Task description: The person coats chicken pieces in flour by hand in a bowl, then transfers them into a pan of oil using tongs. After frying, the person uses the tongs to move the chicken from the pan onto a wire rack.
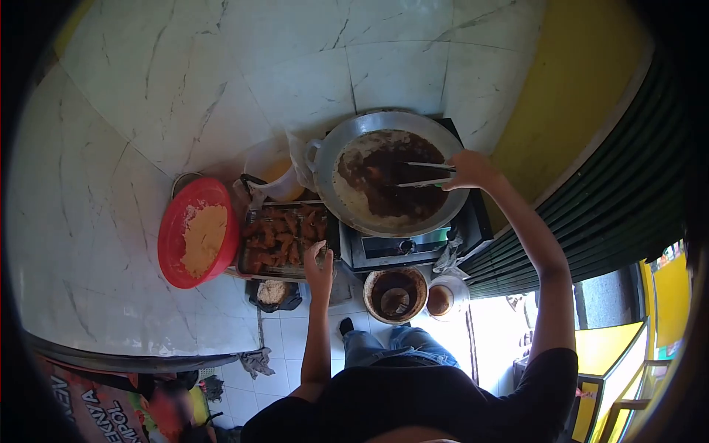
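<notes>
tongs (432,165) clasped in right grip (471,170), over wok (329,181); left grip (319,269) loose near tray (269,272)

1 camera, up on the wearer's head, and it's looking forward and down: dark shirt (413,399) close under the lens, pan (325,177) farther out, tiled wall (258,74) beyond, floor (295,328) below, the wide view bending toward its black edges.
</notes>
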### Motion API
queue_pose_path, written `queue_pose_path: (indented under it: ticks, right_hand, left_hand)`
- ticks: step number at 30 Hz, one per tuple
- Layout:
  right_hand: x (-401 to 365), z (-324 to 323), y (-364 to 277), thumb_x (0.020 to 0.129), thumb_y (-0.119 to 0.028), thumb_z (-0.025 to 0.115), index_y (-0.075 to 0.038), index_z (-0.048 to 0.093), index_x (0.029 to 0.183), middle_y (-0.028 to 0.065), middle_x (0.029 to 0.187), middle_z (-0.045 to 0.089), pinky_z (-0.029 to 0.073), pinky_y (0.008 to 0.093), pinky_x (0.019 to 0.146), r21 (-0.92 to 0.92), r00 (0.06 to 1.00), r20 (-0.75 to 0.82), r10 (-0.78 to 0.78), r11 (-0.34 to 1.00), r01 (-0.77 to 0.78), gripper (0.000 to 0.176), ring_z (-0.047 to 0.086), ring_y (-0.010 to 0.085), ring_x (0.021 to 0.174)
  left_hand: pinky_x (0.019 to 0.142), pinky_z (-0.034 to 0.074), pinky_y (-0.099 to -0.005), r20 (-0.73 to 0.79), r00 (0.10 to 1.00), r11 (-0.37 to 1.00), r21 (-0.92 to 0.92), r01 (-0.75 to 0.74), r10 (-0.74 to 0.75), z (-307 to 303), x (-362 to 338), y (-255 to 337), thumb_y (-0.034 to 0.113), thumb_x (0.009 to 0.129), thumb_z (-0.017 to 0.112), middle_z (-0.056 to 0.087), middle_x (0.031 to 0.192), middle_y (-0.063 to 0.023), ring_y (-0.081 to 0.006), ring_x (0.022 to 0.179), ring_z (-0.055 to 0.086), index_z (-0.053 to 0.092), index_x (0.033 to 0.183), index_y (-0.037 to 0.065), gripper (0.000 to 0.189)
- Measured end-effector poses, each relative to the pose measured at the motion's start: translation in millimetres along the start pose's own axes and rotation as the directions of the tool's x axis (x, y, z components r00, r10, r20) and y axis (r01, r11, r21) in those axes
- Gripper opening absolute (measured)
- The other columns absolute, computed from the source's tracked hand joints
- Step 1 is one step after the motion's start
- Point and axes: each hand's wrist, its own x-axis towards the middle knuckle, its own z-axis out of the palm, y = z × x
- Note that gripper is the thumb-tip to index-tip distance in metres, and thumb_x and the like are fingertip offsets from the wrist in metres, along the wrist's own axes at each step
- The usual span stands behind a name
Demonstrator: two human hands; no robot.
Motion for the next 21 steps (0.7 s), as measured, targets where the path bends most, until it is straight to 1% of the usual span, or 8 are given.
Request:
queue_pose_path:
  ticks: [2,5,8,9,12,15,18,21]
  right_hand:
    - [16.3,5.7,0.6,0.053,-0.043,0.072,-0.003,0.064,0.091,0.0174,0.086,0.061,0.046,0.0386,0.075,-0.004,0.999,0.048,-0.023,1.000,0.023,0.056,0.059,0.0309,0.084]
    - [38.0,11.2,-1.0,0.053,-0.043,0.072,-0.002,0.065,0.086,0.0181,0.082,0.061,0.046,0.0387,0.072,0.000,0.992,0.123,-0.038,0.999,0.038,0.053,0.060,0.0309,0.080]
    - [52.6,12.6,-3.0,0.054,-0.042,0.071,-0.002,0.065,0.082,0.0178,0.074,0.061,0.046,0.0390,0.068,0.024,0.984,0.169,-0.048,0.999,0.044,0.049,0.060,0.0312,0.074]
    - [55.1,14.5,-3.8,0.054,-0.041,0.071,-0.002,0.065,0.081,0.0175,0.072,0.061,0.046,0.0391,0.067,0.036,0.982,0.182,-0.049,0.998,0.043,0.048,0.060,0.0314,0.072]
    - [60.3,28.4,2.6,0.055,-0.040,0.071,-0.003,0.066,0.082,0.0165,0.066,0.060,0.047,0.0395,0.066,0.094,0.992,0.051,-0.114,0.990,0.109,0.045,0.059,0.0323,0.067]
    - [57.1,30.9,4.7,0.057,-0.039,0.069,-0.006,0.066,0.085,0.0160,0.070,0.060,0.047,0.0398,0.067,0.032,0.990,0.049,-0.134,0.991,0.133,0.043,0.059,0.0320,0.070]
    - [45.8,31.8,2.1,0.057,-0.036,0.066,-0.007,0.066,0.081,0.0125,0.072,0.061,0.048,0.0392,0.067,-0.035,0.988,-0.041,-0.149,0.988,0.148,0.037,0.060,0.0294,0.073]
    - [32.9,26.8,-0.8,0.058,-0.035,0.065,-0.008,0.064,0.084,0.0122,0.074,0.061,0.048,0.0398,0.068,-0.087,0.986,-0.075,-0.151,0.986,0.145,0.037,0.060,0.0292,0.075]
  left_hand:
    - [0.089,0.039,-0.0326,-0.040,0.999,1.000,0.016,0.026,-0.025,2.4,-7.2,6.3,0.011,0.081,0.058,0.056,0.106,-0.0128,-0.0238,0.100,0.052,0.054,0.105,0.000,0.027]
    - [0.089,0.039,-0.0327,-0.059,0.998,1.000,0.003,0.003,-0.003,5.8,-13.1,3.7,0.010,0.080,0.058,0.055,0.106,-0.0126,-0.0237,0.100,0.052,0.053,0.104,0.000,0.026]
    - [0.089,0.039,-0.0326,-0.035,0.998,0.995,0.084,0.058,-0.055,3.9,-14.9,8.6,0.010,0.080,0.058,0.055,0.106,-0.0125,-0.0236,0.101,0.052,0.053,0.105,0.000,0.027]
    - [0.089,0.039,-0.0326,-0.037,0.997,0.995,0.069,0.073,-0.071,2.7,-15.5,10.1,0.010,0.080,0.058,0.055,0.106,-0.0125,-0.0235,0.101,0.052,0.053,0.105,0.000,0.027]
    - [0.089,0.039,-0.0325,-0.034,0.996,0.996,0.032,0.087,-0.086,0.2,-9.0,11.4,0.010,0.080,0.058,0.055,0.106,-0.0124,-0.0234,0.101,0.052,0.053,0.105,0.000,0.027]
    - [0.089,0.039,-0.0325,-0.033,0.997,0.997,0.022,0.072,-0.071,-2.9,-3.5,8.1,0.010,0.080,0.058,0.055,0.106,-0.0122,-0.0232,0.101,0.052,0.054,0.105,0.001,0.026]
    - [0.089,0.039,-0.0325,-0.019,0.996,0.996,0.021,0.084,-0.084,-8.2,-0.1,8.4,0.011,0.081,0.058,0.055,0.106,-0.0119,-0.0231,0.100,0.052,0.055,0.104,0.001,0.026]
    - [0.089,0.039,-0.0325,-0.006,0.995,0.995,0.029,0.101,-0.101,-13.5,1.3,9.7,0.012,0.081,0.058,0.056,0.106,-0.0116,-0.0230,0.100,0.052,0.055,0.103,0.001,0.025]
